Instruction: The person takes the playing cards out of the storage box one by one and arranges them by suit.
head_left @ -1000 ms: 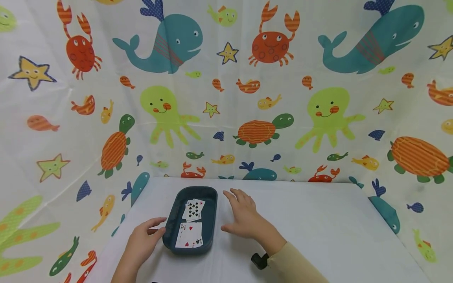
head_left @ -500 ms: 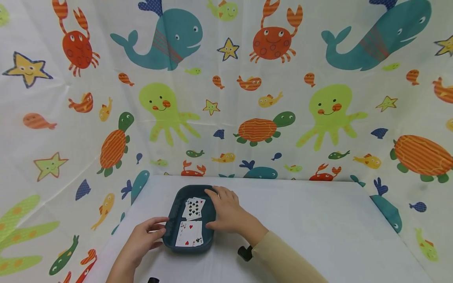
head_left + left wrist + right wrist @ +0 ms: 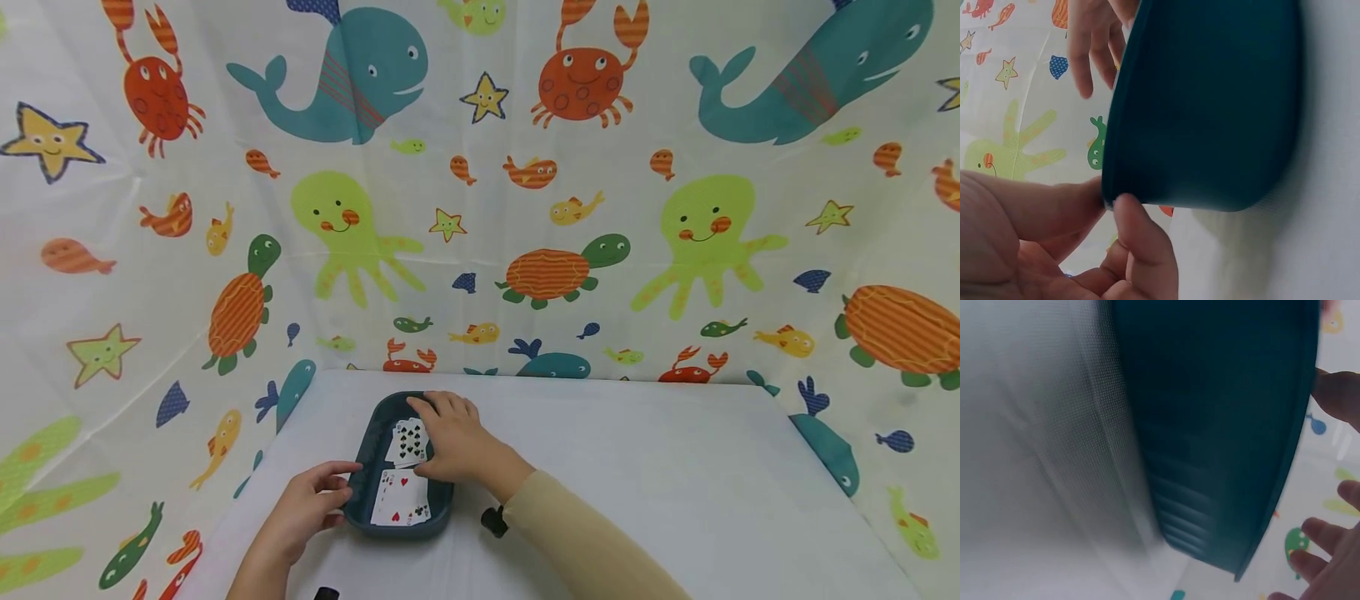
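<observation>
While your left hand (image 3: 303,508) pinches the near left rim of the dark teal tray (image 3: 365,454), thumb and fingers curled over its edge, your right hand (image 3: 452,439) has moved in from the bare table (image 3: 660,483) and now lies over the tray's right side. Its fingers rest, lightly bent, on the far pile of spade cards (image 3: 408,441); whether they grip a card you cannot tell. The nearer pile of cards (image 3: 401,497) lies untouched, so the far pile is the one being handled.
</observation>
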{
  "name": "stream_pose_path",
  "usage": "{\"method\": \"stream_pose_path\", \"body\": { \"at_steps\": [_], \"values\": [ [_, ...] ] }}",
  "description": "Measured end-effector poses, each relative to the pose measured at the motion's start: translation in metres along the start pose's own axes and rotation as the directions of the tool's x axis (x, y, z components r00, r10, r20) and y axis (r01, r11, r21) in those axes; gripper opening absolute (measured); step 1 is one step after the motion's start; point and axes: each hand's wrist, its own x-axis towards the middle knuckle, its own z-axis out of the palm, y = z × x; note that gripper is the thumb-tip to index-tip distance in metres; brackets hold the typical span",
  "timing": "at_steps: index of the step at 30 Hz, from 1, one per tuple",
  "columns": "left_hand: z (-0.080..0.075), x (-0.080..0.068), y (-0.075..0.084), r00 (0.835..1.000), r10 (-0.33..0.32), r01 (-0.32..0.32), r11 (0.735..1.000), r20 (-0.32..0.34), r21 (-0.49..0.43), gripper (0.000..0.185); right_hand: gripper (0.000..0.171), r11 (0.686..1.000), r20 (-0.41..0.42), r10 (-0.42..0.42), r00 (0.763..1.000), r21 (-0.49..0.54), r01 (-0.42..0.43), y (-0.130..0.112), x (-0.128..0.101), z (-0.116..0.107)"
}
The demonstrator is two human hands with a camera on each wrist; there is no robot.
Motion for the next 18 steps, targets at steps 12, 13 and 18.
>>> {"method": "stream_pose_path", "body": {
  "at_steps": [12, 13, 18],
  "values": [
    [0.0, 0.002, 0.001, 1.0, -0.016, 0.016, 0.999, -0.002, -0.038, 0.043, 0.102, 0.998, 0.074, -0.009, 0.997, -0.055, 0.013, 0.001, 0.029, 0.016],
    [0.0, 0.002, 0.0, 1.0, -0.022, 0.022, 0.999, -0.004, -0.043, 0.043, 0.101, 0.998, 0.087, -0.013, 0.996, -0.06, 0.018, 0.001, 0.03, 0.016],
    [0.0, 0.001, 0.0, 0.999, -0.04, 0.039, 0.997, -0.01, -0.062, 0.044, 0.098, 0.995, 0.136, -0.011, 0.991, -0.098, 0.024, 0.0, 0.036, 0.018]
  ]
}}
